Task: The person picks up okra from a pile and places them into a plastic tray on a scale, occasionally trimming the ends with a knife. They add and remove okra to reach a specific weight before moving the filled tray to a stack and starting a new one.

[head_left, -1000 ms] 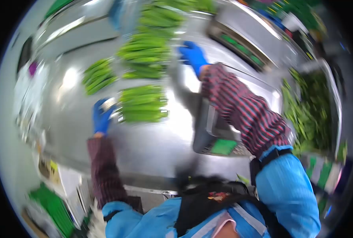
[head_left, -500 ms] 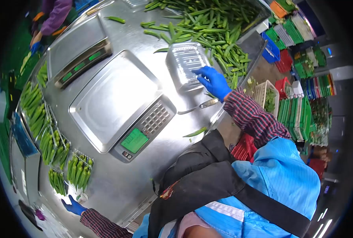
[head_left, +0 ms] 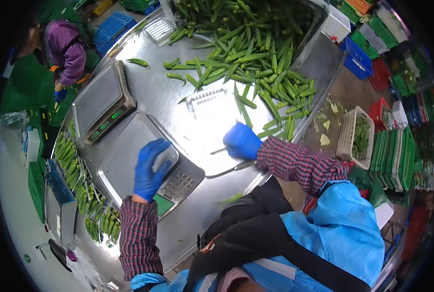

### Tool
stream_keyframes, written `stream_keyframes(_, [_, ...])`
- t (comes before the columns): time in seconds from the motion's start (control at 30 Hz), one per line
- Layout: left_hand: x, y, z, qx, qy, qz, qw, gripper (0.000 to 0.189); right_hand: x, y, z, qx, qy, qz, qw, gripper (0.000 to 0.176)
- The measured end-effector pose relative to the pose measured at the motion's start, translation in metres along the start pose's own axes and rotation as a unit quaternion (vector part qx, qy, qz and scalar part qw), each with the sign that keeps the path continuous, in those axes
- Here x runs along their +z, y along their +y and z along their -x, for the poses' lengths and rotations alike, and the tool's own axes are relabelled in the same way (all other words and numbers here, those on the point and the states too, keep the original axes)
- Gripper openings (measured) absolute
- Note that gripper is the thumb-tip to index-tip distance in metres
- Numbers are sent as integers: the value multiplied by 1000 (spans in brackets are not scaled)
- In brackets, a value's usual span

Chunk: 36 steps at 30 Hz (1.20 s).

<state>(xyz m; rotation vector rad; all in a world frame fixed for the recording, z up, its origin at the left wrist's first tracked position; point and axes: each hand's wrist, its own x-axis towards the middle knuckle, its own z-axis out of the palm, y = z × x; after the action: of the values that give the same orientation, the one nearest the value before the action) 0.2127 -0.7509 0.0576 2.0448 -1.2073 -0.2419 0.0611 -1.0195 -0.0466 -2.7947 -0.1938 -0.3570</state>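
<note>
My left hand, in a blue glove, is over the near side of a metal-topped scale, fingers and thumb apart with nothing in them. It hides part of the keypad and display. My right hand, also blue-gloved, has its fingers curled at the near edge of a clear plastic tray. Glare blurs the tray, and what the fingers grip cannot be made out. Loose okra lies beyond and to the right of the tray. A knife rests just below my right hand.
A second scale stands at the left. Packed trays of okra line the table's left edge. A co-worker in a purple sleeve is at the upper left. Crates, including a white basket, stand on the floor at the right.
My left hand has come from the packed okra at the lower left to above the scale. My right hand's fingers have curled in at the tray. The camera view has shifted.
</note>
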Motion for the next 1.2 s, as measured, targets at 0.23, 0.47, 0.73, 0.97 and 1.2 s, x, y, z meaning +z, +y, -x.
stream_keyframes(0.23, [45,22,-77,200,-158,-235,938,40,-25,20,-1,-99,84,-233,964,21])
stream_keyframes(0.47, [-7,15,-40,30,12,-335,942,33,-86,182,-72,-1,29,-88,996,73])
stream_keyframes(0.73, [15,-43,34,-225,34,-325,918,50,-41,313,-178,19,-153,232,960,118])
stream_keyframes(0.97, [12,-19,17,-238,94,-216,942,53,-47,296,-227,15,-181,248,952,112])
stream_keyframes(1.2, [-4,-27,40,-234,178,-230,928,45,-41,304,-188,-125,-127,316,932,101])
